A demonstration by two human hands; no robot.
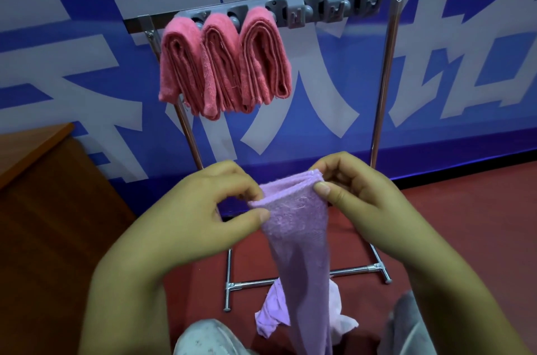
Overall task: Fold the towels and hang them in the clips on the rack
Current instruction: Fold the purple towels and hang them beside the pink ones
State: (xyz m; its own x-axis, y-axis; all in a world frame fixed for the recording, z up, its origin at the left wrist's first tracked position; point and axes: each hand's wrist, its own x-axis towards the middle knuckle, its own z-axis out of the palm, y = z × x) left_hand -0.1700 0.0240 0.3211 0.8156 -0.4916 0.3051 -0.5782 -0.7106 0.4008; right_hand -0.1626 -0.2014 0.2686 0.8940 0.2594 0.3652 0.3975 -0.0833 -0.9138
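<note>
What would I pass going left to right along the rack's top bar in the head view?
Three pink towels hung side by side: first → second → third → empty grey clips → right post of the rack.

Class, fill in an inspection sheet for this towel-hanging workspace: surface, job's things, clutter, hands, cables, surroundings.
Surface: red floor.
Job's things: three pink towels hang folded in clips at the left end of the rack; empty grey clips to their right; purple towel held up, its lower end hanging down.
Clutter: pale purple cloth on the floor by the rack's foot.
Hands: left hand and right hand each pinch the purple towel's top edge.
Cables: nothing seen.
Surroundings: blue wall with white lettering; brown wooden furniture at left.
</note>
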